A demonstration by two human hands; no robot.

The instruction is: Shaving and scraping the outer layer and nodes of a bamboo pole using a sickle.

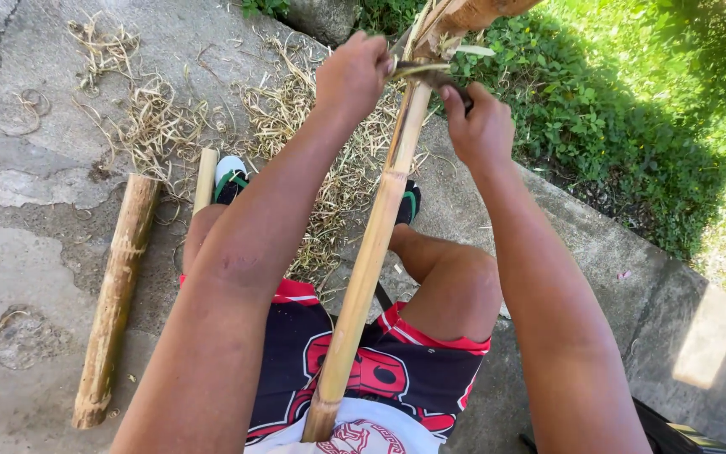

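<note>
Head view: shaving a bamboo pole.
We see the left hand and right hand each closed on an end of a curved blade across the bamboo pole, propped between the knees; likely stiff, light, best gripped mid-shaft.

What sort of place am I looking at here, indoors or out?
Outdoors, likely a yard edge: a cracked concrete slab in sunlight, grass and weeds beside it, and dry shavings scattered about. Both hands, left and right, work a bamboo pole.
</note>
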